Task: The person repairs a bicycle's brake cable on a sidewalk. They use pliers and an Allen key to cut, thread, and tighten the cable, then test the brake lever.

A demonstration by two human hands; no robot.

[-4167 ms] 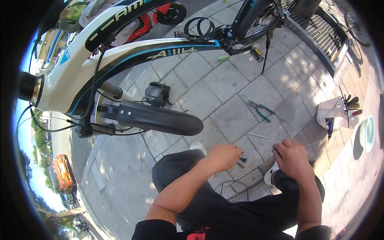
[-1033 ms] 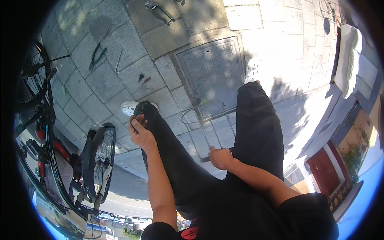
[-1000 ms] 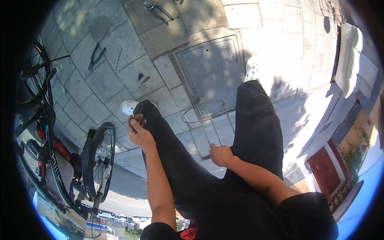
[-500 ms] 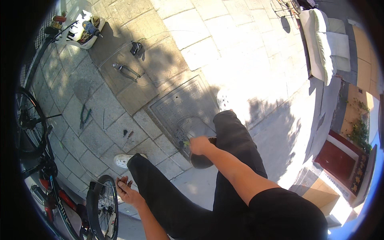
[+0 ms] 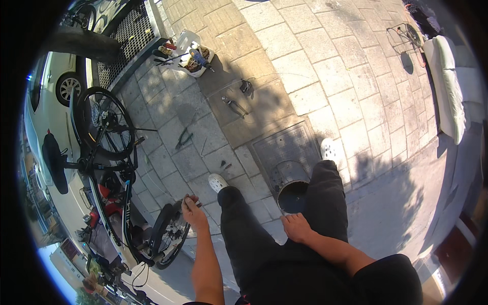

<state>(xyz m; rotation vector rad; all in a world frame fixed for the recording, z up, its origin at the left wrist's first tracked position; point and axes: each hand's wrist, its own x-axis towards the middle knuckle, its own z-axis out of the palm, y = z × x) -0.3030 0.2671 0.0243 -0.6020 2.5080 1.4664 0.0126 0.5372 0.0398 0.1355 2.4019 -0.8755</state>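
Observation:
My left hand (image 5: 193,212) is raised beside my left knee, its fingers pinched on a small dark part that I cannot make out. It hovers just right of the front wheel (image 5: 170,235) of an upturned bicycle (image 5: 104,168). My right hand (image 5: 296,227) lies flat on my right thigh, fingers spread and holding nothing. I wear black trousers and white shoes (image 5: 217,181). A round dark metal bucket (image 5: 292,187) stands between my feet.
Paved ground carries loose tools: pliers (image 5: 184,138), a longer tool (image 5: 234,105), a small dark piece (image 5: 246,86). A white tray of tools (image 5: 191,53) sits by a metal grate. A square manhole cover (image 5: 282,147) lies ahead. A white cushion (image 5: 450,86) lies at right, a white car (image 5: 53,89) at left.
The view has swung up and right, bringing the bicycle and tool tray into sight. My right hand moved from near the bucket back onto my thigh. My left hand stayed pinched by the wheel.

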